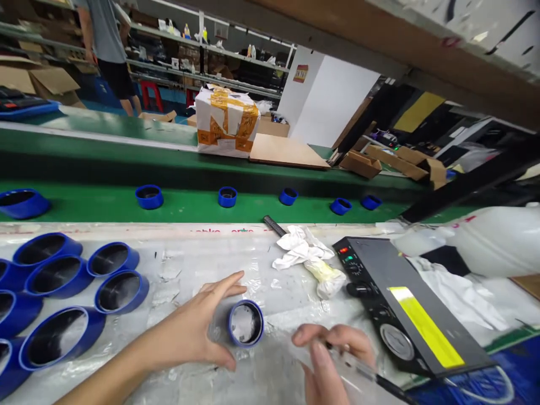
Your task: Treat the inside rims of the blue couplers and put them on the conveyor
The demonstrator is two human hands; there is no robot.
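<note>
My left hand is open, fingers and thumb spread just left of a small round blue cup. That cup stands on the plastic-covered bench, with a greyish patchy surface inside; whether my fingers touch it I cannot tell. On the right, my right hand grips a clear dispensing syringe between thumb and fingers. A black fitting sits on the syringe's rear end, and its tip is blurred near my fingertips. Several larger blue rings with dark insides stand grouped at the left.
A black dispenser box with knobs and a gauge stands at right. Crumpled white tissues lie beside it. Beyond the bench, several blue rings sit on a green belt. A taped carton and a standing person are farther back.
</note>
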